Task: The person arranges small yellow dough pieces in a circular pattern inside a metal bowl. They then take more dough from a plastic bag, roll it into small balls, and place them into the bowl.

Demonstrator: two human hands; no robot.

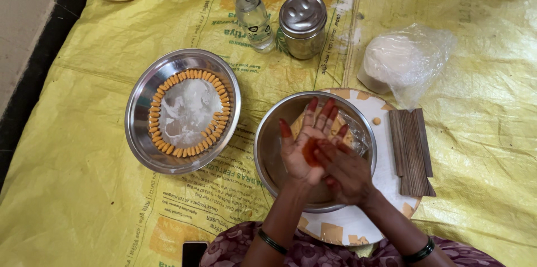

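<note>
Right hand rubbing open left palm, above steel bowl

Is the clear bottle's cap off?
No, the clear bottle has its dark cap on, standing beside the steel tin.

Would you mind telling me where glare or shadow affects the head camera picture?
In the head view, light is soft and even; glare whitens the centre of the steel plate and the tin lid; the hands shade the bowl beneath; focus is sharp throughout.
</note>
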